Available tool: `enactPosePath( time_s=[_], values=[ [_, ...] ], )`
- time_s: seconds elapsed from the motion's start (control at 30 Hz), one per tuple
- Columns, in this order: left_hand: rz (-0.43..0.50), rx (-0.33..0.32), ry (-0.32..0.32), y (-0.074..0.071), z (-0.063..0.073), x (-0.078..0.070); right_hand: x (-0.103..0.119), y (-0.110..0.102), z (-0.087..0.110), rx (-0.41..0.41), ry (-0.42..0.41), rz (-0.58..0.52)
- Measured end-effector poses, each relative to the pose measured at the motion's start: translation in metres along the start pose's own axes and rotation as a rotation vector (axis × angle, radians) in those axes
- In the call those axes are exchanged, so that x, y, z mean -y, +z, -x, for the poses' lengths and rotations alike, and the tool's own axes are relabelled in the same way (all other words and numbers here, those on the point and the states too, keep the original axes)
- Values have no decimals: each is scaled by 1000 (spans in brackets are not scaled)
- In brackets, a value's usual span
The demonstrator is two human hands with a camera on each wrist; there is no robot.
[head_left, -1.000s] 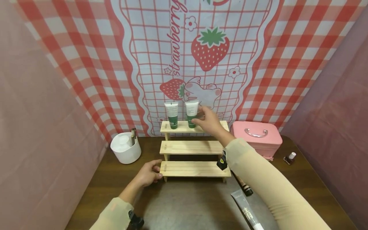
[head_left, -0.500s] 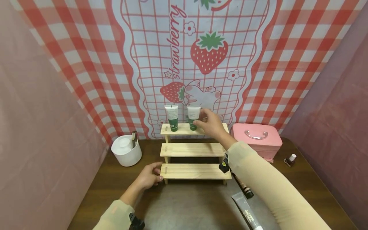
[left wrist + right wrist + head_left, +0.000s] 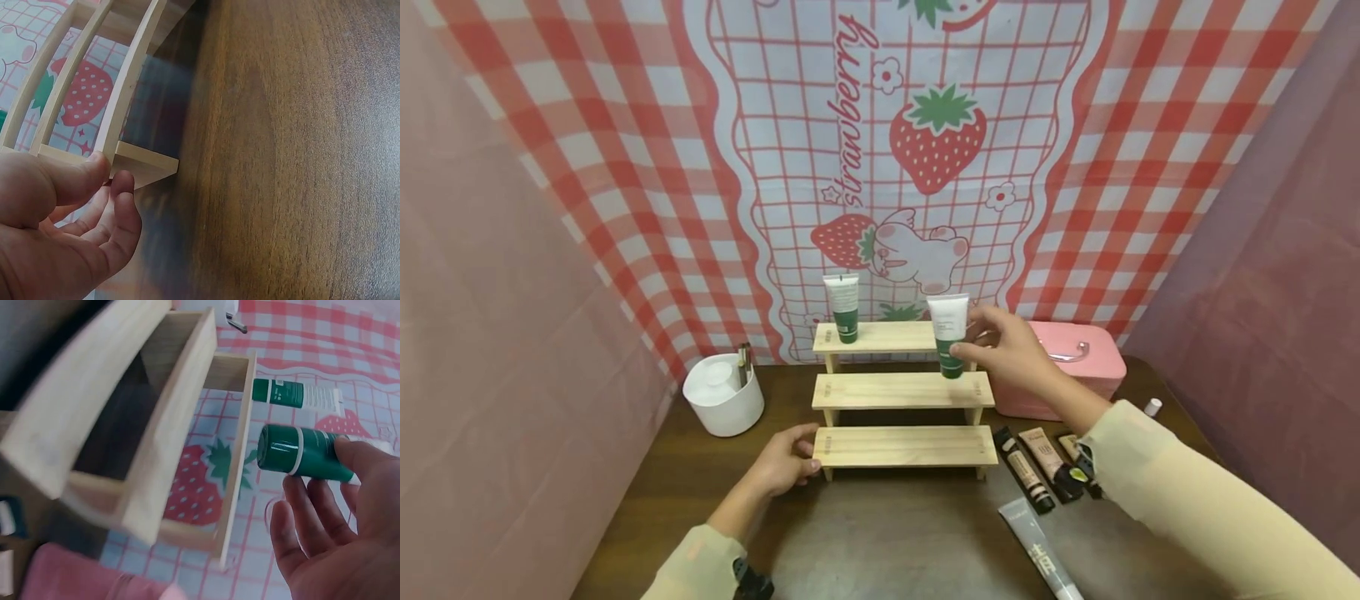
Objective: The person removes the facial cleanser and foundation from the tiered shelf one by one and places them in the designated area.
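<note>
A three-step wooden display rack [image 3: 904, 447] stands against the printed cloth. My left hand [image 3: 784, 460] pinches the left end of its lowest step; in the left wrist view the thumb [image 3: 94, 167] lies on top of the board and fingertips are beneath. My right hand [image 3: 1011, 350] holds a white and green squeeze tube [image 3: 950, 333] upright, cap down, in front of the rack's upper right. In the right wrist view this tube [image 3: 306, 452] is between thumb and fingers, its base off the board edge. A second matching tube [image 3: 844, 308] stands at the top step's left end.
Left of the rack is a white round container [image 3: 724, 400] with pencil-like sticks. A pink case [image 3: 1078, 367] with a metal handle stands at right. Several small cosmetic tubes [image 3: 1047, 458] and a grey tube [image 3: 1037, 546] lie on the table at front right.
My right hand has lifted the squeeze tube off the top step and brought it right and toward me. The left hand stays on the rack, and the small tubes at right are uncovered.
</note>
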State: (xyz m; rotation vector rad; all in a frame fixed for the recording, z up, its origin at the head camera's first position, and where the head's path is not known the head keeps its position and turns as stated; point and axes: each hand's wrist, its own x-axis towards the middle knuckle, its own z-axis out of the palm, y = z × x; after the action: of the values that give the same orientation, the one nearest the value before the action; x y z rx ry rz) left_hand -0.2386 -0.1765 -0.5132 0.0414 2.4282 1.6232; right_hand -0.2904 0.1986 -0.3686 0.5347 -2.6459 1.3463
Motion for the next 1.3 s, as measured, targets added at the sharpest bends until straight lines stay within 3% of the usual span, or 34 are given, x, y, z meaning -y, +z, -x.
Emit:
enactPosePath(
  time_s=[0.23, 0.47, 0.7, 0.97, 1.07, 1.3],
  values=[
    [5, -8, -11, 0, 1, 0, -31, -30, 65, 55, -19, -8],
    [22, -9, -22, 0, 2, 3, -72, -50, 131, 118, 46, -71],
    [32, -6, -22, -1, 1, 3, -113, -55, 186, 199, 122, -64],
    [32, 0, -10, -1, -1, -2, -139, -52, 222, 390, 283, -204],
    [23, -7, -11, -1, -1, -1, -147, -49, 232, 431, 304, -248],
    [14, -14, -24, 1, 1, 0, -158, -42, 245, 501, 447, -398]
  ],
)
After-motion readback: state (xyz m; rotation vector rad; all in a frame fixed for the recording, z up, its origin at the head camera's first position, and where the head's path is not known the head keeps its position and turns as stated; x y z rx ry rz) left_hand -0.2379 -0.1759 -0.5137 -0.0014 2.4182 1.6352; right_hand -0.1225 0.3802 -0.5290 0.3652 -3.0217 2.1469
